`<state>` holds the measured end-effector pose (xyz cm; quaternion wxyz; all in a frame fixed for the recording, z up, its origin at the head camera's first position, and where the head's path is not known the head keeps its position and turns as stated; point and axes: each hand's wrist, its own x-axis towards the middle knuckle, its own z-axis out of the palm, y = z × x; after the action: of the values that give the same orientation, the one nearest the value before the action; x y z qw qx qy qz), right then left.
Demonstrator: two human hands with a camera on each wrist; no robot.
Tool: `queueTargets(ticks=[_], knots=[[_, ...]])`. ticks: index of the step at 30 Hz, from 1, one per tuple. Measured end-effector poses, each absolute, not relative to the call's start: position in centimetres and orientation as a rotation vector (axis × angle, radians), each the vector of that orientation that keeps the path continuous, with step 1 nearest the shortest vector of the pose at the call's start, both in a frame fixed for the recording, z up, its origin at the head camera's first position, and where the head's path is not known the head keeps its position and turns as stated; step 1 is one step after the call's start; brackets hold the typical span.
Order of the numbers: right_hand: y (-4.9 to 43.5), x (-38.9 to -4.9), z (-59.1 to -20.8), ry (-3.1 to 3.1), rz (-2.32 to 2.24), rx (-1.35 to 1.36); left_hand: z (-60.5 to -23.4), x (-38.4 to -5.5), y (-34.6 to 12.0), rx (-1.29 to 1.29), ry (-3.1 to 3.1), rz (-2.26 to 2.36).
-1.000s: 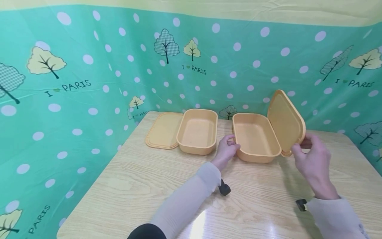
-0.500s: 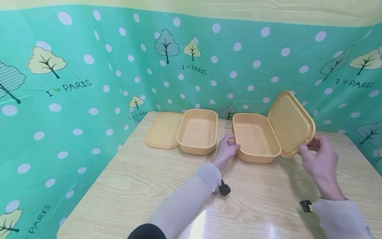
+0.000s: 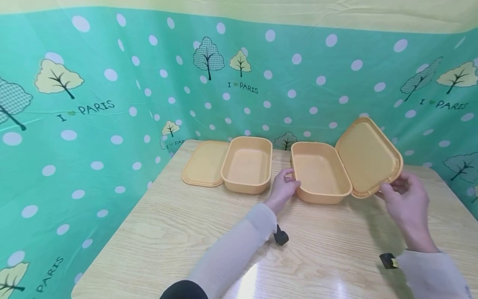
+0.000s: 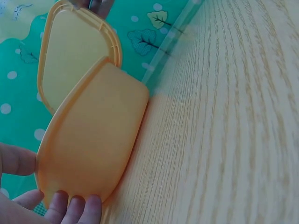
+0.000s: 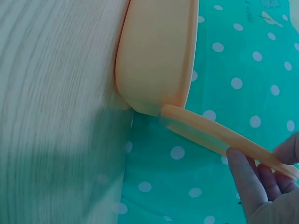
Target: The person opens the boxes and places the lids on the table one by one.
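At the right of the table stands a yellow-orange plastic food container (image 3: 319, 170), its inside bare. My left hand (image 3: 283, 189) holds its left side, thumb at the rim and fingertips against the wall (image 4: 91, 140). A matching lid (image 3: 367, 155) leans up and outward from the container's right rim. With my right hand (image 3: 405, 201) I pinch the lid's near right corner, thumb on one face and fingers on the other. In the right wrist view the lid (image 5: 201, 127) shows edge-on, its far end beside the container (image 5: 156, 51).
Left of my left hand stands a second container (image 3: 248, 164) with a bare inside. A flat lid (image 3: 206, 164) lies beside it on the wooden table (image 3: 168, 241). Behind the table hangs a green dotted cloth (image 3: 261, 112).
The lid has swung outward to the right with my right hand, leaning further away from the container. My left hand and both containers have stayed put.
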<state>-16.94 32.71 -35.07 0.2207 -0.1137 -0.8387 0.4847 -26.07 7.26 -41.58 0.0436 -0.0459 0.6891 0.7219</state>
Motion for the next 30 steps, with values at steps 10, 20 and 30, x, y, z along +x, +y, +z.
queueTargets(ticks=[10, 20, 30], knots=[[33.6, -16.9, -35.5, -2.046, 1.778, -0.264, -41.4, -25.9, 7.3, -0.136, 2.12, 2.206], [34.0, -17.2, -35.9, -1.994, 1.818, -0.286, -41.4, -25.8, 7.2, -0.131, 2.126, 2.205], [34.6, -17.1, -36.2, -1.972, 1.851, -0.333, -41.2, -25.8, 7.2, -0.135, 2.137, 2.188]])
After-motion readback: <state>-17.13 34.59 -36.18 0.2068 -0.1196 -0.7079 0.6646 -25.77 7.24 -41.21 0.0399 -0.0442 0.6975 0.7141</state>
